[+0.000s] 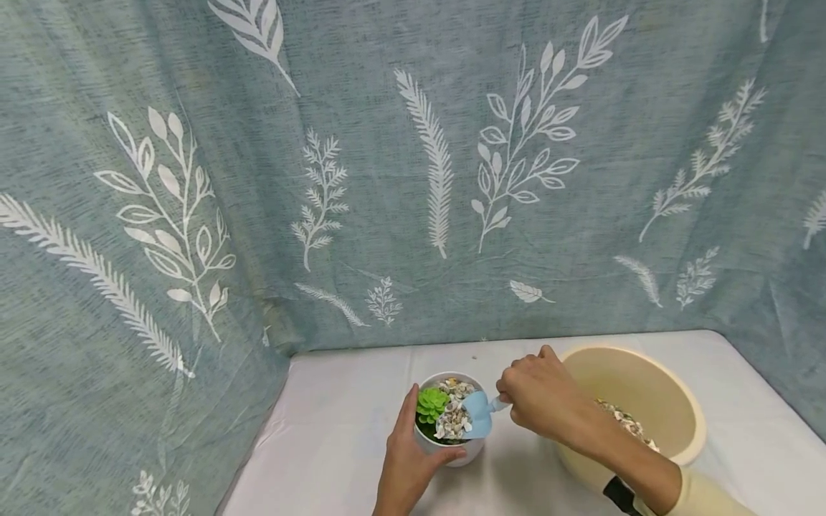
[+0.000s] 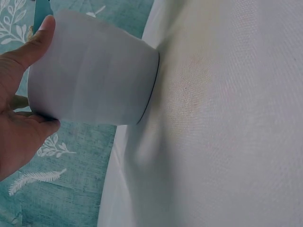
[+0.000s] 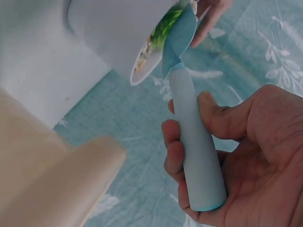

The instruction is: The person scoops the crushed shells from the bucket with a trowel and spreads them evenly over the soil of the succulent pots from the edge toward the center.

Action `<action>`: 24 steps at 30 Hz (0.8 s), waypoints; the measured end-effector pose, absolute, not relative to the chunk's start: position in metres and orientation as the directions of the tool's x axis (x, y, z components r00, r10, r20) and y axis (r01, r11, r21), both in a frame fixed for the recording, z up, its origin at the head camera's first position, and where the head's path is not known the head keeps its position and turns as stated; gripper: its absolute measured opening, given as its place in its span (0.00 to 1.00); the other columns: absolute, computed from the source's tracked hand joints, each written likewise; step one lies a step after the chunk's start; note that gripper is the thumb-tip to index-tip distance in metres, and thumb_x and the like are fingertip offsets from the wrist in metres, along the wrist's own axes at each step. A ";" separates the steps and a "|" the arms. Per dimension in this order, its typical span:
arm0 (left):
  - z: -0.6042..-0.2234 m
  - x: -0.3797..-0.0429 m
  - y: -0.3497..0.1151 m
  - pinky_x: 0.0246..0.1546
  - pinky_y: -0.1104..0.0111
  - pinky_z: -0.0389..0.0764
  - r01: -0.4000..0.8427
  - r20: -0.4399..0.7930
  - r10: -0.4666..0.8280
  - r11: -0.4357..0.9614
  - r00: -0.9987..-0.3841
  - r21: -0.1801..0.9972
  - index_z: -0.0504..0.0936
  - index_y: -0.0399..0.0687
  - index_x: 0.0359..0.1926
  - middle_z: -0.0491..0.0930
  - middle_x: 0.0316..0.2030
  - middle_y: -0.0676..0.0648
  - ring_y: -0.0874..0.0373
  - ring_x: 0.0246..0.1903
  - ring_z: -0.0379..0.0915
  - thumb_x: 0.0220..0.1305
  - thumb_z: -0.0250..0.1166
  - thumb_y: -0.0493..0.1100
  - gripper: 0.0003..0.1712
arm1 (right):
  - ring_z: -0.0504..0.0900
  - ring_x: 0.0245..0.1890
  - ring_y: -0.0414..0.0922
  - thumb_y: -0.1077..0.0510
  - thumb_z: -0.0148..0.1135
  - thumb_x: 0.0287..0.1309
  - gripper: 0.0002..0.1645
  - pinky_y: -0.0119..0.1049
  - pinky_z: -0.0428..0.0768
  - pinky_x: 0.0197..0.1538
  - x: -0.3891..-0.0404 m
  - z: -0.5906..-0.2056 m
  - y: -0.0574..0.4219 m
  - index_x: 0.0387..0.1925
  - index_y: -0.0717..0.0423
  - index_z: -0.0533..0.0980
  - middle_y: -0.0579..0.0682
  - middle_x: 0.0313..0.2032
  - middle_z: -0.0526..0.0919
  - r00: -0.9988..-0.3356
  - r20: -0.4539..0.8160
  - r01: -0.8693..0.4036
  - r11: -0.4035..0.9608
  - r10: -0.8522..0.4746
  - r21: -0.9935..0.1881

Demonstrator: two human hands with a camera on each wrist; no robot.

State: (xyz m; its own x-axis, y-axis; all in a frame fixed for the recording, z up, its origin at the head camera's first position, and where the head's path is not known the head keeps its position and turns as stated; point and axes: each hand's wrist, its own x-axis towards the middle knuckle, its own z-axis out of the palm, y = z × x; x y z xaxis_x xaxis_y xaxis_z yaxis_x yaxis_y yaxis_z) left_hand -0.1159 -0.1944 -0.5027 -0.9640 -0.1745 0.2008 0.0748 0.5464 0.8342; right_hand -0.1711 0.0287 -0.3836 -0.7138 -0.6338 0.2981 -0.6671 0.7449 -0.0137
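Note:
A white pot (image 1: 470, 453) stands on the white cloth and holds a green succulent plant (image 1: 432, 404) with pale pebble-like chips beside it. My left hand (image 1: 411, 462) grips the pot from its left and near side, thumb across the front near the rim. The smooth wall of the same pot (image 2: 94, 71) fills much of the left wrist view. In my right hand (image 1: 538, 393) is a light-blue hand trowel (image 1: 479, 414), its blade loaded with chips (image 1: 453, 421) and tilted over the pot's opening. Fingers and thumb wrap the trowel's thick handle (image 3: 196, 142).
To the right, under my right forearm, stands a large cream tub (image 1: 695, 430) with more chips (image 1: 629, 424) inside. White cloth (image 1: 335, 423) covers the table. Behind it hangs a blue-green curtain (image 1: 381, 215) with white leaf prints.

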 end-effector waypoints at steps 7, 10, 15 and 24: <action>-0.501 -0.115 -0.193 0.71 0.39 0.73 0.072 0.204 -0.178 0.557 -0.963 0.827 0.58 0.39 0.81 0.64 0.77 0.33 0.33 0.75 0.64 0.40 0.87 0.57 0.72 | 0.74 0.20 0.45 0.58 0.80 0.46 0.11 0.40 0.63 0.33 -0.160 -0.386 0.018 0.18 0.47 0.83 0.45 0.18 0.81 -0.739 0.288 -0.630 0.776 -0.609 0.026; -0.502 -0.115 -0.194 0.71 0.39 0.73 0.072 0.209 -0.184 0.560 -0.961 0.826 0.58 0.40 0.81 0.64 0.77 0.33 0.33 0.75 0.64 0.39 0.88 0.55 0.72 | 0.73 0.18 0.46 0.56 0.81 0.44 0.13 0.41 0.63 0.31 -0.154 -0.385 0.013 0.18 0.49 0.81 0.47 0.18 0.81 -0.736 0.290 -0.622 0.780 -0.612 0.069; -0.503 -0.116 -0.194 0.71 0.39 0.72 0.068 0.202 -0.190 0.545 -0.961 0.836 0.58 0.41 0.81 0.64 0.77 0.34 0.33 0.75 0.64 0.40 0.88 0.54 0.72 | 0.74 0.17 0.47 0.57 0.80 0.44 0.16 0.43 0.65 0.31 -0.151 -0.380 0.008 0.16 0.49 0.77 0.47 0.17 0.81 -0.754 0.266 -0.605 0.793 -0.600 0.072; -0.505 -0.117 -0.195 0.71 0.38 0.73 0.060 0.198 -0.200 0.541 -0.960 0.839 0.58 0.42 0.81 0.65 0.77 0.35 0.33 0.75 0.65 0.39 0.88 0.56 0.72 | 0.74 0.18 0.47 0.59 0.78 0.46 0.15 0.44 0.67 0.32 -0.148 -0.372 0.003 0.17 0.49 0.76 0.47 0.18 0.81 -0.767 0.218 -0.605 0.793 -0.603 0.064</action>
State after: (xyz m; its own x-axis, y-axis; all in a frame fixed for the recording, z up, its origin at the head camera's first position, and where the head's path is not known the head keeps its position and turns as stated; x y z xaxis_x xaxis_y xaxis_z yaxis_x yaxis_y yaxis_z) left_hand -0.1169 -0.1948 -0.5046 -0.9595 -0.2001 0.1980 0.0604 0.5405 0.8392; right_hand -0.1484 0.0027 -0.3716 -0.7672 -0.6033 0.2177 -0.6055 0.7933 0.0645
